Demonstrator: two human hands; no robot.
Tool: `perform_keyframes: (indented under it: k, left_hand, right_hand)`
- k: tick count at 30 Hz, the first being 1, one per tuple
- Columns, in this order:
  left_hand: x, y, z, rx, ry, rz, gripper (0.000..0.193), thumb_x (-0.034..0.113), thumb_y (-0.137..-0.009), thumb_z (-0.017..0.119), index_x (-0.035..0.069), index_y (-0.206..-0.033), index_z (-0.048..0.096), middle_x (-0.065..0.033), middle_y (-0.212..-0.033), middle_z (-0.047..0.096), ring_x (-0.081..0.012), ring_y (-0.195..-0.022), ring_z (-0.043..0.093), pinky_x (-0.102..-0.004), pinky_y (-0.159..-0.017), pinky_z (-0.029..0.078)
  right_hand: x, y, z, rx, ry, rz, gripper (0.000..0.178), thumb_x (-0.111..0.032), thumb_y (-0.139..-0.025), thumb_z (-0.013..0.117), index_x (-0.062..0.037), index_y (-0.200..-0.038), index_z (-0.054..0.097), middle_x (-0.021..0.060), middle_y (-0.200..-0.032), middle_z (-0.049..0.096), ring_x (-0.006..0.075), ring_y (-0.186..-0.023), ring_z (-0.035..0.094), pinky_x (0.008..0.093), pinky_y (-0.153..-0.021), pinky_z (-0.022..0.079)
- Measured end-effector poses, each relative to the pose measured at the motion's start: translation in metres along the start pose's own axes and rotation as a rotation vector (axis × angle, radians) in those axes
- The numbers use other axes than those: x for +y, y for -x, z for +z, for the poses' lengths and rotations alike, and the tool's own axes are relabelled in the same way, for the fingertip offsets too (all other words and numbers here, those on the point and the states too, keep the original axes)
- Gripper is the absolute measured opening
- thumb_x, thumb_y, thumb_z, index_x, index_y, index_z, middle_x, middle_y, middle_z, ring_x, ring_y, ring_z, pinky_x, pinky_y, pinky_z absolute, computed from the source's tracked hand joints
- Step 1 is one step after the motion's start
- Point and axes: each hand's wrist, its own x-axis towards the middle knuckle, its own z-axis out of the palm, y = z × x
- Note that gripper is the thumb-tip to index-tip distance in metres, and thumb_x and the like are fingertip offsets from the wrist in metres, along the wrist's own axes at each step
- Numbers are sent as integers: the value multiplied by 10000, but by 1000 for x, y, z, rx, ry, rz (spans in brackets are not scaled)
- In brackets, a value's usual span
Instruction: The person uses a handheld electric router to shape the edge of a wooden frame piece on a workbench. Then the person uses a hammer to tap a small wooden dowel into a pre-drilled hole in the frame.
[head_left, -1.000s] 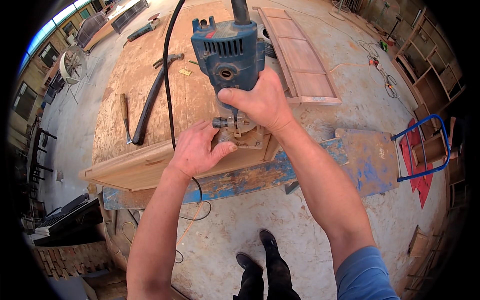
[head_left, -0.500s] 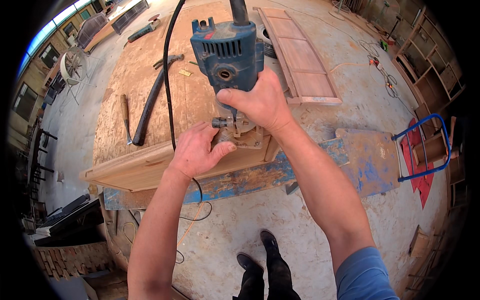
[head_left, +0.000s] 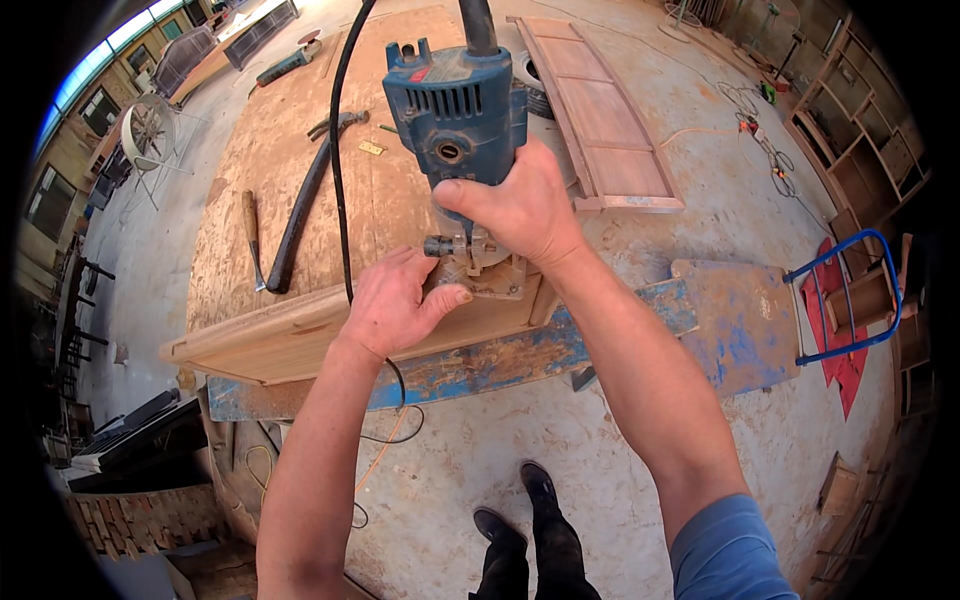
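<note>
My right hand [head_left: 520,205] is wrapped round the lower body of a blue trim router [head_left: 455,115]. The router stands upright, its clear base [head_left: 495,280] on the edge of a wooden workpiece [head_left: 330,325]. Close by on the left, my left hand [head_left: 395,300] lies on the same wood, thumb spread from the fingers. Its fingertips and thumb reach the router base, partly hiding the contact. A black cord [head_left: 338,150] hangs just left of the router. The router bit is hidden.
On the worn wooden tabletop [head_left: 250,130] lie a hammer [head_left: 315,205], a chisel [head_left: 252,235], a small brass hinge [head_left: 372,147] and an angle grinder [head_left: 288,62]. A framed panel [head_left: 600,110] sits beyond, right. A blue-handled trolley [head_left: 740,325] stands right.
Almost nothing differs. The router's top has shifted very slightly right and down; both hands keep their places.
</note>
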Motion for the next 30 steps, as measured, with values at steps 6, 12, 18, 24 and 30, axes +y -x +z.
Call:
perform_keyframes:
  k: [6,12,18,24,30]
  left_hand:
    - [2,0,-2,-32,-13,-33,656,652,-872,613,-4,-855,641,-184,-848,638,-394,-881,618,-485,-748,497]
    - [4,0,-5,-54,-35,-57,646,641,-876,615,-3,-907,653,-184,-866,649,-398,-896,627,-487,-750,502]
    - [4,0,-3,-37,4,-56,619,618,-887,616,2,-927,656,-187,-883,655,-406,-892,631,-484,-751,506]
    - [6,1,-5,-28,-3,-76,614,613,-890,617,2,-928,649,-189,-895,654,-410,-896,630,-491,-754,504]
    - [5,-2,-5,-85,-55,-82,641,646,-863,633,8,-910,644,-197,-886,650,-416,-887,629,-492,-750,500]
  right_hand:
    - [1,-1,0,0,15,12,534,-265,-655,874,-17,-1078,665,120,-971,737,212,-876,685,348,-837,547]
    - [-1,-2,0,7,23,8,536,-264,-655,872,-10,-1077,663,124,-971,735,211,-878,684,345,-836,547]
    - [0,-2,0,9,18,11,539,-261,-652,872,-5,-1077,662,125,-971,735,209,-875,681,344,-833,547]
    - [0,-3,1,6,9,13,537,-261,-652,874,-10,-1078,663,121,-971,735,205,-871,677,343,-834,546]
    - [-1,-3,0,-2,-2,18,527,-255,-653,874,-13,-1072,664,115,-965,735,199,-865,674,341,-828,545]
